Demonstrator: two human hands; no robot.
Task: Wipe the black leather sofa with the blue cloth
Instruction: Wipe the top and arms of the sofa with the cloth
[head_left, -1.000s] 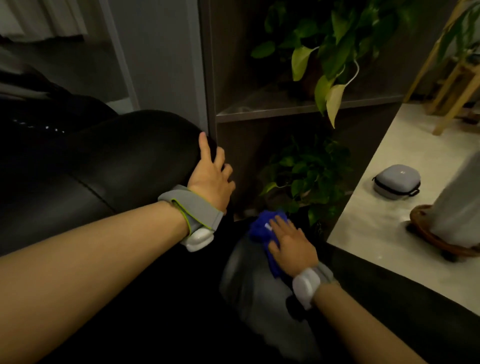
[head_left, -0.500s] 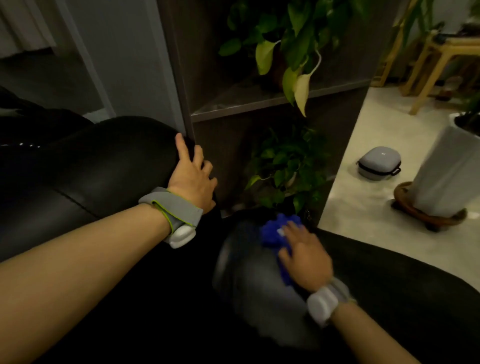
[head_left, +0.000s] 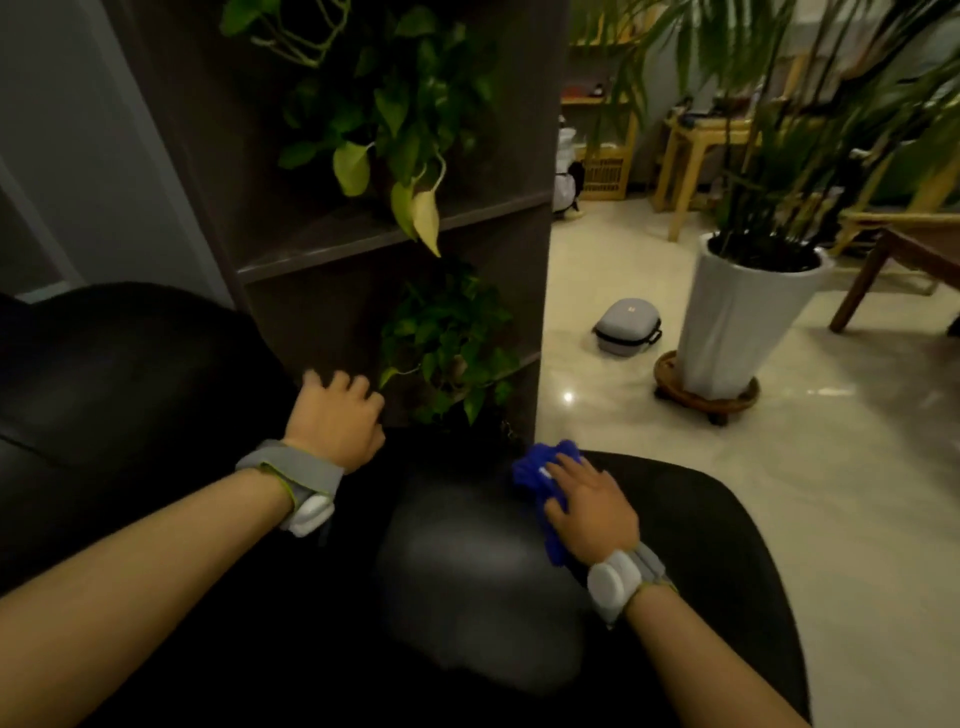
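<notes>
Right hand (head_left: 589, 512) flat, fingers spread, pressing crumpled blue cloth (head_left: 537, 475) onto glossy rounded black leather sofa (head_left: 467, 571) arm; left hand (head_left: 335, 421) loosely curled on backrest, beside dark shelf (head_left: 395, 234).

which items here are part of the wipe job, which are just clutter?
In use: crumpled blue cloth, black leather sofa, right hand pressing the cloth, left hand on the sofa.
Clutter: grey zip case, white tall planter, dark wooden shelf.

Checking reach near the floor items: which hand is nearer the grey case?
Right. The right hand presses the blue cloth below-left of the grey case; the left hand is further left.
</notes>
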